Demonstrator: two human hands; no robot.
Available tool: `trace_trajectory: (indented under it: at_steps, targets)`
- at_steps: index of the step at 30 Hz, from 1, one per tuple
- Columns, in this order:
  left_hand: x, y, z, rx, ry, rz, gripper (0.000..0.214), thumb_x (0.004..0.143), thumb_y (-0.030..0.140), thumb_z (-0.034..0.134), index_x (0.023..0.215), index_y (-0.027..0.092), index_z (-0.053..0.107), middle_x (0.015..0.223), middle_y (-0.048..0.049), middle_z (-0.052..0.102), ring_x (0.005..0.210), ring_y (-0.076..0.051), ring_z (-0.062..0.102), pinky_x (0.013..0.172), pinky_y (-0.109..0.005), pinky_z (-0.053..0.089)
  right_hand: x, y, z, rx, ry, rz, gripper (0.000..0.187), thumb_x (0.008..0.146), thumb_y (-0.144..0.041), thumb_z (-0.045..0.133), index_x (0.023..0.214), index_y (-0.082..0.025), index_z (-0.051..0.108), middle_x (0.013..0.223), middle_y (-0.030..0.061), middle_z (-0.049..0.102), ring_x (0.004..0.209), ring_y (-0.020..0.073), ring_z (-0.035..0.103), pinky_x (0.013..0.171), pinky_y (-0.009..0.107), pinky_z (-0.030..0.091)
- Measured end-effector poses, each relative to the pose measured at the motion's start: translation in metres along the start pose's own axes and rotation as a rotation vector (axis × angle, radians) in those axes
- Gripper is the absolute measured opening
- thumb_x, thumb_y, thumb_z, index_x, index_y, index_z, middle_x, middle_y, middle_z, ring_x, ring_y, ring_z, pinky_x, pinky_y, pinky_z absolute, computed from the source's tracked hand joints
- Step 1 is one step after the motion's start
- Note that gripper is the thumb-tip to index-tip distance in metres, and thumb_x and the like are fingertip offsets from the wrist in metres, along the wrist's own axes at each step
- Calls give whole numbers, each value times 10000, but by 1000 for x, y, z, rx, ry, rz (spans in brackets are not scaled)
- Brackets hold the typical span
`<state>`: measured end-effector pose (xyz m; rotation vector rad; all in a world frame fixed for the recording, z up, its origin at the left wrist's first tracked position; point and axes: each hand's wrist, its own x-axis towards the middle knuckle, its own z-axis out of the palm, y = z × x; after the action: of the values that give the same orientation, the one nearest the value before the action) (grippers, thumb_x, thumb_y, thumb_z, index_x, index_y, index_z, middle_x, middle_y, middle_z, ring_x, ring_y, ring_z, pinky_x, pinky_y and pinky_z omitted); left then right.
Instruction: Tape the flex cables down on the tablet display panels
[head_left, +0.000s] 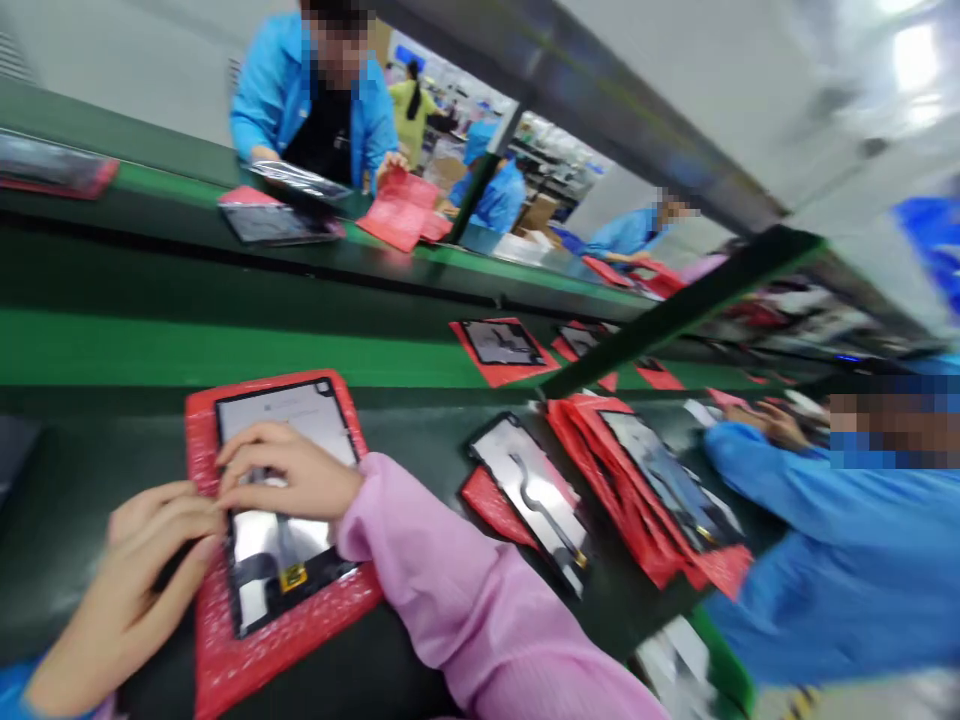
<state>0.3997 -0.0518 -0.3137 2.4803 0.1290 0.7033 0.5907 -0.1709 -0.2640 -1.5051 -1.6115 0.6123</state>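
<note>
A tablet screen panel (330,420), silver-backed with a black border and a flex cable ending in a yellow connector, lies on a red bubble-wrap bag (285,650) on the bench. My right hand (281,470), coming out of a pink sleeve, reaches across the panel with its fingers bent. My left hand (161,550) is at the panel's left edge, over the bag, with fingers pressed together. The fingertips of both hands meet at that edge. Whatever is between them is too small or hidden to make out.
Right of me another screen panel (525,490) lies partly over a red bag. Beyond it is a stack of red bags (622,490) with a panel on top. A slanted green post (675,310) rises behind. A co-worker's blue sleeve (780,480) is close on the right.
</note>
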Motion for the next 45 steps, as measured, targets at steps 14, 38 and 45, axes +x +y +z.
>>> trace_trajectory:
  at_steps: [14,38,45]
  targets:
    - [14,25,2,44,-47,-201,312,991,256,404,1232,251,602,1281,-77,585,1215,-260,410,1052,-467,319,-19,36,-39,-211,356,499,251,801,-463,647,724,-240,732,1118,82,631,1114,280,508,1028,499,310]
    - [31,22,18,201,-269,-11,568,912,604,467,1382,293,529,1497,-48,472,1421,-411,242,1126,-724,-49,-10,36,-8,-433,357,577,245,809,-502,650,729,-279,713,1015,31,615,1013,260,479,873,427,318]
    - [41,24,19,219,-243,-34,591,900,627,472,1326,233,577,1397,-84,557,1349,-381,357,1155,-686,-53,-6,31,-10,-537,311,624,235,806,-478,633,749,-254,671,1043,53,560,1062,279,449,890,450,309]
